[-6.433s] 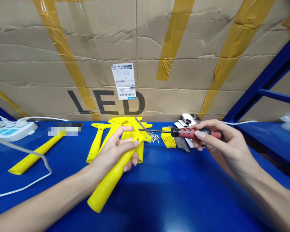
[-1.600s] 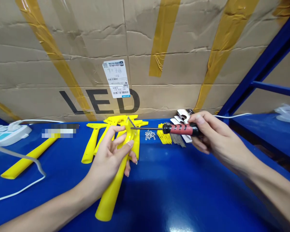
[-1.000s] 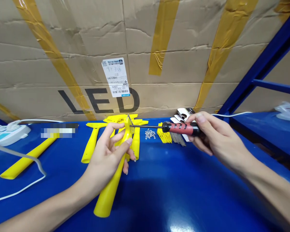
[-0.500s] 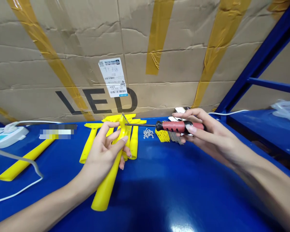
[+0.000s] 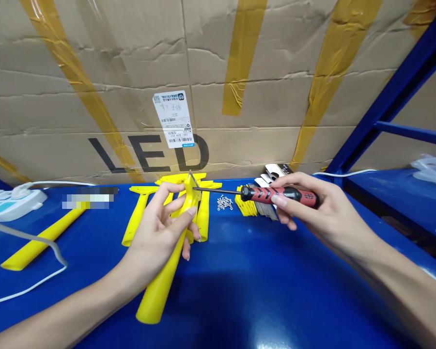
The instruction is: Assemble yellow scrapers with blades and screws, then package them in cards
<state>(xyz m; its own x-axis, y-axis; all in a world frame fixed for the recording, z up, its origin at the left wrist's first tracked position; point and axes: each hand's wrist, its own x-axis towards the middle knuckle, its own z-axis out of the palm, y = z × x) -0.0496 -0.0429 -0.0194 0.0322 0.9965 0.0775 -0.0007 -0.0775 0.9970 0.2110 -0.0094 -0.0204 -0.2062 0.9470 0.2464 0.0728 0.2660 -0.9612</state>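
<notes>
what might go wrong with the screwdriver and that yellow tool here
The screwdriver could slip off the head of the yellow tool and jab the left hand, whose fingers grip close to the tip.

The small screw-like pieces lie loose in a heap, so a knock from the right hand might scatter them.

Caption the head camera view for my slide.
Screwdriver held to a yellow scraper, small screws beyond on a blue table.

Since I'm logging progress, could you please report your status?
Left hand gripping yellow tool. Right hand holding screwdriver, tip at yellow tool's head. Nothing visibly blocking.
</notes>
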